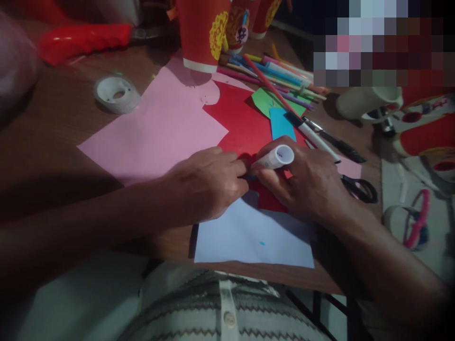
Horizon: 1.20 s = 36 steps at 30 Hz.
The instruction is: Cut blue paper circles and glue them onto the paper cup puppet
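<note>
My right hand [309, 182] is closed round a white glue stick [275, 157], its tip pointing left and down onto red paper [241, 125]. My left hand [209, 182] is curled, fingertips pinched at something small beside the glue tip; what it holds is hidden. Under both hands lies a white sheet [249, 237] with a small blue dot. A pink sheet [159, 128] lies to the left, and a blue paper strip [280, 124] and a green piece [265, 100] lie beyond the hands.
A tape roll [116, 94] sits at the left. Red paper cups [202, 33] stand at the back. Several coloured pens [277, 73] lie fanned out; a black marker [337, 144] and scissors [359, 187] lie at the right. The table edge runs near my body.
</note>
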Motion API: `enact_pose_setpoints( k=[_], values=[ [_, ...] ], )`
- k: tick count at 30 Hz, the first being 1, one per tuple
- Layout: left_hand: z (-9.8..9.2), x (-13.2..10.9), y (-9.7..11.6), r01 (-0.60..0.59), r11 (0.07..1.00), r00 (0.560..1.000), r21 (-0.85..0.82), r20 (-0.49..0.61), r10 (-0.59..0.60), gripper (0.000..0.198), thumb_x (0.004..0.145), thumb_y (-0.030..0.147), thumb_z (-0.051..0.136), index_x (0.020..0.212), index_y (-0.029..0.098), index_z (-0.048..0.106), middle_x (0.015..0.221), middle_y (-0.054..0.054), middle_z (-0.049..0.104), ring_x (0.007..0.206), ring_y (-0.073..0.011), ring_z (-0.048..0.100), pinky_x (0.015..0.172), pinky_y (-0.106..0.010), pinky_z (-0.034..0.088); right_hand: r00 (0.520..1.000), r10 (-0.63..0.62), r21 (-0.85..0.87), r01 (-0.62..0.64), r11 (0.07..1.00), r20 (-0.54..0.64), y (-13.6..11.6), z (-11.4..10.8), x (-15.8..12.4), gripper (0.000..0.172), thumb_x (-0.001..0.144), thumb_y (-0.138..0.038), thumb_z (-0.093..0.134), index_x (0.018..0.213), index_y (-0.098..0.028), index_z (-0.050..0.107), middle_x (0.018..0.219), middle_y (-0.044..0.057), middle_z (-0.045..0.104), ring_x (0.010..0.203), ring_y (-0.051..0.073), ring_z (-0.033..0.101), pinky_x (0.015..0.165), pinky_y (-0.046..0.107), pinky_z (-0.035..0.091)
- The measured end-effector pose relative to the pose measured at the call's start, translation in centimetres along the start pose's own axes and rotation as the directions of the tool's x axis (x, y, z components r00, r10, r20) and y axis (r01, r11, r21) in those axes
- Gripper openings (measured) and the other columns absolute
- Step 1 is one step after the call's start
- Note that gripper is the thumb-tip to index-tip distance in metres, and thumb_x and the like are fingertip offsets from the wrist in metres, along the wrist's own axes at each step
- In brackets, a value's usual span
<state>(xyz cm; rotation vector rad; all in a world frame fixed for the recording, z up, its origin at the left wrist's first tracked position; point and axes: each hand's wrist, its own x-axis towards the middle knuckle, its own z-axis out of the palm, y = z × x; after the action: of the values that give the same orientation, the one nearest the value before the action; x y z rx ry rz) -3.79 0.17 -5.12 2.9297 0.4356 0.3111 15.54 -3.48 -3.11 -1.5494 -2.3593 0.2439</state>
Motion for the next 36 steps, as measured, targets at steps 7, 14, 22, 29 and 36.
enact_pose_setpoints(
  k=[7,14,22,29,36],
  values=[
    [0.0,0.3,-0.1,0.01,1.0,1.0,0.009,-0.002,-0.01,0.02,0.082,0.017,0.044,0.076,0.018,0.063,0.078,-0.004,0.059,0.075,-0.0197,0.05,0.063,-0.032,0.034,0.995,0.098,-0.018,-0.098,0.995,-0.003,0.0,-0.2,0.0,0.023,0.087,-0.044,0.045,0.08,-0.024,0.054,0.063,0.002,0.054,0.051,0.016,0.047,0.051,0.03,0.026],
    [0.0,0.3,0.0,0.003,1.0,1.0,0.023,0.018,-0.004,0.021,0.082,0.018,0.045,0.08,0.018,0.065,0.078,-0.004,0.057,0.075,-0.0199,0.05,0.062,-0.033,0.033,0.995,0.095,-0.055,-0.093,0.994,0.037,0.4,-0.5,-0.1,0.032,0.089,-0.047,0.038,0.082,-0.02,0.054,0.059,0.003,0.051,0.052,0.016,0.045,0.052,0.03,0.025],
    [-0.2,0.2,0.0,0.017,1.0,0.999,0.024,0.04,-0.018,0.024,0.085,0.019,0.042,0.087,0.019,0.066,0.081,-0.004,0.057,0.077,-0.0196,0.05,0.064,-0.033,0.033,0.989,0.146,0.053,-0.147,0.988,0.018,0.6,-0.9,-0.2,0.027,0.086,-0.045,0.046,0.082,-0.021,0.058,0.058,0.003,0.051,0.056,0.019,0.05,0.053,0.03,0.027],
    [-0.4,0.3,0.2,0.033,0.999,0.998,0.016,0.061,-0.034,0.024,0.085,0.019,0.041,0.088,0.019,0.065,0.082,-0.004,0.058,0.078,-0.019,0.051,0.066,-0.032,0.034,0.982,0.16,0.04,-0.156,0.987,-0.096,0.4,-1.7,-0.3,0.03,0.086,-0.046,0.046,0.079,-0.02,0.058,0.061,0.001,0.056,0.052,0.016,0.051,0.048,0.028,0.03],
    [-0.4,0.4,-0.8,0.114,0.979,0.992,-0.166,0.063,-0.105,0.027,0.083,0.016,0.04,0.095,0.018,0.064,0.081,-0.002,0.06,0.074,-0.0147,0.054,0.067,-0.026,0.038,0.949,0.279,0.572,-0.148,0.807,-0.149,1.0,-1.6,0.3,0.024,0.089,-0.034,0.052,0.074,-0.019,0.063,0.065,-0.002,0.058,0.057,0.01,0.053,0.055,0.025,0.041]
  ],
)
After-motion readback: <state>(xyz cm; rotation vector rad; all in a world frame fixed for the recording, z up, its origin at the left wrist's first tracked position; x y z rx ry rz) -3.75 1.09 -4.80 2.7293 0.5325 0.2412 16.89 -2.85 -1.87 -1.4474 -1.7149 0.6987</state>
